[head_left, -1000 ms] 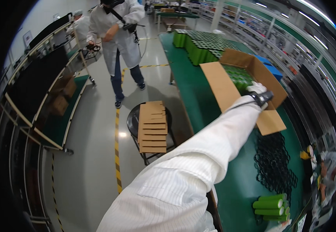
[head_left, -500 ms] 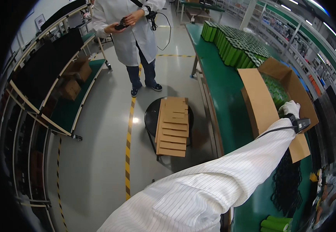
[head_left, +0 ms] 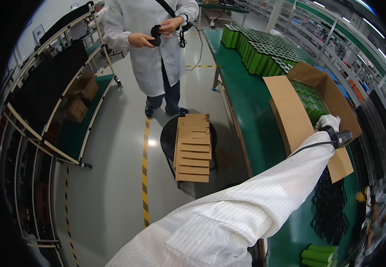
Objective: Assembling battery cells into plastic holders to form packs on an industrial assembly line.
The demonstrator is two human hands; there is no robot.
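My left hand (head_left: 328, 122), in a white glove, reaches into the near end of an open cardboard box (head_left: 287, 127) on the green table. Its fingers look curled, and their tips are hidden down in the box. What they hold, if anything, does not show. Beside the hand, green cylindrical battery cells (head_left: 308, 100) stand packed in the box. A black device (head_left: 342, 139) with a cable is strapped to my left wrist, and a white striped sleeve covers the arm. My right hand is out of view.
A large block of green cells (head_left: 264, 49) stands on the table (head_left: 233, 84) beyond the box. Black bands (head_left: 330, 209) and loose cells (head_left: 319, 256) lie nearer. Flat cardboard pieces (head_left: 195, 149) rest on a black stool. A person (head_left: 150, 49) handles a small black object; a wheeled rack (head_left: 86, 120) stands left.
My view has shifted slightly. The other person stands closer to the stool, with the hands now farther apart around the black object. My left hand stays in the box, slightly shifted.
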